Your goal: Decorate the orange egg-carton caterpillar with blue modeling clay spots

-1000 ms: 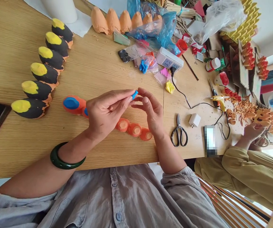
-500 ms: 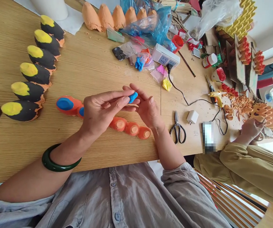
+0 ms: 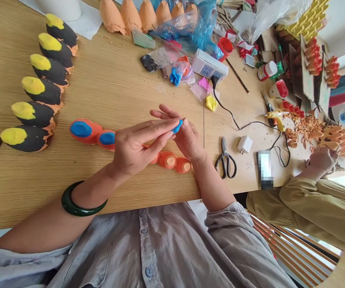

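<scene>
Blue clay (image 3: 177, 127) above the orange row (image 3: 94, 133) stays pinched in the left hand (image 3: 133, 147); the right hand (image 3: 190, 142) now touches it, so 2 hands work it; right grip, cannot tell

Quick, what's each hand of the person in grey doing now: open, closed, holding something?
Left hand: closed, pinching a blue lump.
Right hand: open, thumb seemingly touching that lump.

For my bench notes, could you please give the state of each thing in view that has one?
Blue lump: pinched in left hand, touching right hand
Orange strip: two blue patches visible, partly hidden
Scissors: lying flat, blades closed
White charger: unplugged
Power strip: one plug inserted
Black cones: yellow-tipped
</scene>
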### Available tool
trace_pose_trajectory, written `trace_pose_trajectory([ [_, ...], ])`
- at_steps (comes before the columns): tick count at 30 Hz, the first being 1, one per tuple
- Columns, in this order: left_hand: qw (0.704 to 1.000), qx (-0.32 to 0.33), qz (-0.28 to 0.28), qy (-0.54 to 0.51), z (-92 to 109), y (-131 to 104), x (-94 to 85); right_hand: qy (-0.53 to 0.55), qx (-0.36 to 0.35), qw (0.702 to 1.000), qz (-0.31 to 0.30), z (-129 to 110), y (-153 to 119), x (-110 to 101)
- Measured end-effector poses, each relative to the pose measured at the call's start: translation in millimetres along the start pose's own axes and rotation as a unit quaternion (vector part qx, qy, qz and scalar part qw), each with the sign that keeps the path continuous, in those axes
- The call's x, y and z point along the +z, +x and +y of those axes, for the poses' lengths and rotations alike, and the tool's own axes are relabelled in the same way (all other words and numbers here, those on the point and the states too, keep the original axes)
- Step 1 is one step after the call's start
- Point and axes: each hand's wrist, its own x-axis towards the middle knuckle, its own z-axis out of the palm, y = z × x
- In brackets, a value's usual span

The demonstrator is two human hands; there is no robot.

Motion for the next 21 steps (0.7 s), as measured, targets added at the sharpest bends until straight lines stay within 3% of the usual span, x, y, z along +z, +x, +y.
trace_pose_trajectory([
  [3,0.999,0.006,0.023,0.026,-6.9,1.2,0.0,0.024,0.008,1.0,0.002,-1.4,-1.7,1.7],
  [6,0.994,0.067,-0.034,0.08,-16.2,2.8,0.1,0.035,-0.018,0.999,-0.001,2.1,-3.3,2.8],
  [10,0.987,0.048,-0.065,0.136,-24.3,3.7,0.2,0.052,-0.037,0.997,0.054,9.3,0.0,2.7],
  [18,0.984,0.045,-0.017,0.17,-40.4,-1.0,0.0,0.078,0.018,0.997,-0.022,2.6,0.2,3.2],
  [21,0.986,0.026,-0.007,0.163,-43.3,0.1,-2.9,0.081,0.007,0.997,-0.013,6.8,2.7,-5.3],
])
